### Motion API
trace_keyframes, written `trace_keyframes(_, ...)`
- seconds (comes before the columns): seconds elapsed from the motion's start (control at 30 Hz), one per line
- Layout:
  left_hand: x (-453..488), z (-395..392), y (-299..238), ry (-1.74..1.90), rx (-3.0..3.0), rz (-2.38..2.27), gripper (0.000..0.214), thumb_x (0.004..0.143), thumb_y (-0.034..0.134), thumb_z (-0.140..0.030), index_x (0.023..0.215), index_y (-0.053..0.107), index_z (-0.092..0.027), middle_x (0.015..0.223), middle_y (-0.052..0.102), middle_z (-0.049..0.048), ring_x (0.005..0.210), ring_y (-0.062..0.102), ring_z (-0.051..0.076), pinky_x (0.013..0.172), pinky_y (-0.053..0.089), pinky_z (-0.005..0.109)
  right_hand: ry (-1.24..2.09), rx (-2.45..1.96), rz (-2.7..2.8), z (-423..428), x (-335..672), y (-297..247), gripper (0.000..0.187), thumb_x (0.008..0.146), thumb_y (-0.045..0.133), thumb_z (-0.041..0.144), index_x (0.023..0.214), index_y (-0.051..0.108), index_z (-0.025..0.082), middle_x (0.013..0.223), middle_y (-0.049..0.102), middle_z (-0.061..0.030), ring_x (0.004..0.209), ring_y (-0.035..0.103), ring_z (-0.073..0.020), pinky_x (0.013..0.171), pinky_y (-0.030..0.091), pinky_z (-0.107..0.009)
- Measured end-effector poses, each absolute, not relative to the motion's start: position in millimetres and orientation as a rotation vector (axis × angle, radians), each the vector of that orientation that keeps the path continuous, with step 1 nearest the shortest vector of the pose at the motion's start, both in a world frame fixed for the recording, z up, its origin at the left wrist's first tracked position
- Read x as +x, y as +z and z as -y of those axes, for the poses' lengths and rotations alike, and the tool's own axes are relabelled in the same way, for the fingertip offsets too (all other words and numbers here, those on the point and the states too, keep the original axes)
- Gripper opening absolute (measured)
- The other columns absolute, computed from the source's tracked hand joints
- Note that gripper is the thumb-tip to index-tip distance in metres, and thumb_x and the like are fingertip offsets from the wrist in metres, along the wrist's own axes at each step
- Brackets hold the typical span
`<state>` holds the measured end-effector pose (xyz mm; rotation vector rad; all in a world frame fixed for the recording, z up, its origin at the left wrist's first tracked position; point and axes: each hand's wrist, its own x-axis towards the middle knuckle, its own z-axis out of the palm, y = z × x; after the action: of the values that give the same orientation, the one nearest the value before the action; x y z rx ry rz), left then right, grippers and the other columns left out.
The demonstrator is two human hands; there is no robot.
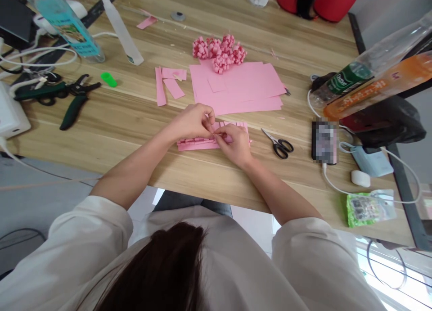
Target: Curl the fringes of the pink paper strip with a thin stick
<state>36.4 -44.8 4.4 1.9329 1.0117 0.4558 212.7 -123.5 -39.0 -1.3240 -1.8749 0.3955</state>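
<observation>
Under the fingers of both your hands, close to the near edge of the counter, lies the fringed pink paper, stretching out to the left and right of them. Your left hand comes in from the left, its thumb and forefinger pinched together on the paper's cut fringe. Your right hand meets it there, thumb and forefinger likewise nipping the fringe, so the fingertips of the two hands touch or nearly touch; the exact bit between them is too small to make out.

Just beyond your fingers you have a loose stack of pink sheets, with a cluster of curled pink paper flowers at its far edge. Ahead and to the left of your fingers lie cut pink strips, and farther left a green cap and pliers. A white bottle is beyond that cap. To the right of your fingers rest black-handled scissors, tips pointing away from you, and farther right a phone with its screen blurred.
</observation>
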Motion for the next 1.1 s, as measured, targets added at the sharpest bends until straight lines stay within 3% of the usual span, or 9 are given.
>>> trace_keyframes(0.63, 36.8, 45.0, 5.8, 0.431, 1.865, -0.983, 0.031, 0.053, 0.081, -0.008, 0.075, 0.06, -0.014, 0.072, 0.07, 0.0011, 0.065, 0.067, 0.013, 0.058, 0.047, 0.02, 0.415, -1.347, 1.942, 123.6, 211.5, -39.2, 0.008, 0.09, 0.059, 0.02, 0.084, 0.065, 0.02, 0.086, 0.071, -0.0026, 0.08, 0.064, -0.0193, 0.087, 0.038, -0.038)
trace_keyframes(0.83, 35.7, 41.7, 9.9, 0.344, 1.658, -0.908, 0.037, 0.059, 0.075, -0.007, 0.089, 0.055, -0.017, 0.071, 0.069, -0.0016, 0.062, 0.068, 0.012, 0.058, 0.048, 0.02, 0.392, -1.387, 1.953, 123.7, 209.9, -40.0, 0.008, 0.089, 0.055, 0.018, 0.084, 0.061, 0.02, 0.085, 0.069, -0.0026, 0.08, 0.063, -0.0195, 0.086, 0.036, -0.039)
trace_keyframes(1.1, 35.7, 43.0, 7.2, 0.37, 1.549, -0.915, 0.051, 0.057, 0.075, -0.002, 0.098, 0.049, -0.02, 0.066, 0.065, -0.0057, 0.057, 0.065, 0.01, 0.057, 0.044, 0.019, 0.399, -1.404, 1.987, 123.9, 210.8, -39.8, 0.009, 0.09, 0.056, 0.022, 0.087, 0.064, 0.022, 0.089, 0.071, -0.0035, 0.084, 0.062, -0.0208, 0.09, 0.037, -0.04)
